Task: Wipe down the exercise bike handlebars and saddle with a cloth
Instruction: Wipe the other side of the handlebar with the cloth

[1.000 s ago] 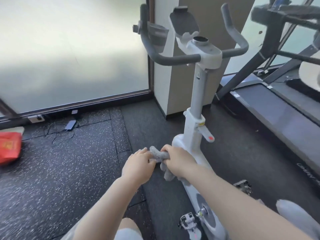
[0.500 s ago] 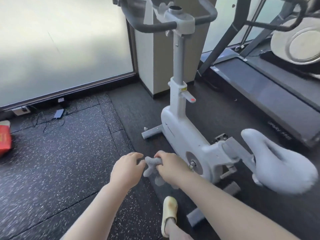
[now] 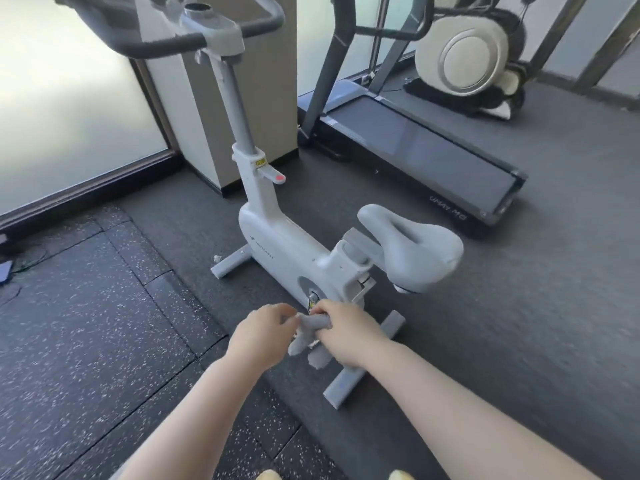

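Head view: one grey, fuzzy cloth (image 3: 308, 332), twisted into a roll with two ends dangling, at lower centre. Gripped by left hand (image 3: 258, 336) and right hand (image 3: 348, 332), fingers of both curled round it. Just above, one white exercise bike (image 3: 277, 251): smooth grey contoured saddle (image 3: 414, 249) right of centre, dark curved handlebars (image 3: 166, 45) upper left. One treadmill (image 3: 415, 140) upper right, on speckled rubber floor (image 3: 86, 323).

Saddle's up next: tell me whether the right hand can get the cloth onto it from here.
Probably yes: the right hand grips the cloth just below the saddle, nothing between them.
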`<state>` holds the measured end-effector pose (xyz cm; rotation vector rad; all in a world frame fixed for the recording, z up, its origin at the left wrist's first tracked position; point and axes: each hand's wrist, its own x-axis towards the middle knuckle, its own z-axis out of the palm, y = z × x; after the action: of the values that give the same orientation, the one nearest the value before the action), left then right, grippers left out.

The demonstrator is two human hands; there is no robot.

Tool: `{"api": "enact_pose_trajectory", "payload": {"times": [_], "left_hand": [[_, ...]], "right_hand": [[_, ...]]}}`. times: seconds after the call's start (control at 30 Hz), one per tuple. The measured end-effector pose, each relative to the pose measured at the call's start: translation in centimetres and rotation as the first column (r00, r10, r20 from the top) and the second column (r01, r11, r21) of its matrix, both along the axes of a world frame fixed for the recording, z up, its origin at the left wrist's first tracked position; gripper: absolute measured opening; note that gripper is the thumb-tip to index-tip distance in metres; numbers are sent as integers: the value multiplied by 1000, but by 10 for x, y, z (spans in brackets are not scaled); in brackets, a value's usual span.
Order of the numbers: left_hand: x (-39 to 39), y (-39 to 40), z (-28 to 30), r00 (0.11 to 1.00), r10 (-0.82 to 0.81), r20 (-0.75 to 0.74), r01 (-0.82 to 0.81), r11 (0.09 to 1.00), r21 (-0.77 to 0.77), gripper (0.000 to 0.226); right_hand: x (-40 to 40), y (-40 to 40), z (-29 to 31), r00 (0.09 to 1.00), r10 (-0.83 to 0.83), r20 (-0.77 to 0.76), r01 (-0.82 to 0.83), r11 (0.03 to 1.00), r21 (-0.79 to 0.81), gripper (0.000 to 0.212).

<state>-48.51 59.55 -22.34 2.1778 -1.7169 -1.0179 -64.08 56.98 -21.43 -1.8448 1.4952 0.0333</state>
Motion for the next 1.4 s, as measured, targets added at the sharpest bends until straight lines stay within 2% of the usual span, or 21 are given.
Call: {"api": "enact_pose_trajectory", "payload": {"times": [0.17, 0.43, 0.57, 0.73, 0.83, 0.97, 1.17, 1.3, 1.4], "left_hand": [[-74, -3, -11, 999, -33, 27, 32, 999, 26, 27], [-251, -21, -27, 979, -147, -143, 164, 980, 113, 35], [-306, -35, -30, 977, -128, -172, 147, 984, 103, 32], [-341, -70, -31, 973, -162, -165, 184, 974, 132, 31], [-352, -112, -31, 975, -134, -179, 159, 979, 130, 30], [-370, -170, -33, 966, -191, -173, 213, 970, 119, 33], [-404, -246, -36, 967, -231, -103, 242, 965, 104, 29], [-421, -285, -34, 973, -208, -102, 221, 964, 146, 33], [-433, -321, -33, 986, -139, -96, 151, 979, 139, 33]], "right_hand": [[-89, 6, -3, 998, -66, -14, 67, 998, 19, 30], [-257, -6, -8, 985, -125, -116, 131, 990, 46, 22], [-312, -22, -12, 972, -155, -178, 160, 987, 13, 20], [-345, -52, -7, 972, -137, -191, 161, 980, 115, 39], [-352, -88, -7, 968, -55, -246, 94, 984, 149, 34], [-361, -136, -14, 936, -12, -351, 59, 991, 121, 21], [-390, -216, -10, 883, 26, -468, -44, 999, -29, 22], [-412, -263, -18, 878, 120, -464, -128, 992, 14, 28], [-430, -309, -21, 906, 163, -391, -161, 986, 37, 34]]}}
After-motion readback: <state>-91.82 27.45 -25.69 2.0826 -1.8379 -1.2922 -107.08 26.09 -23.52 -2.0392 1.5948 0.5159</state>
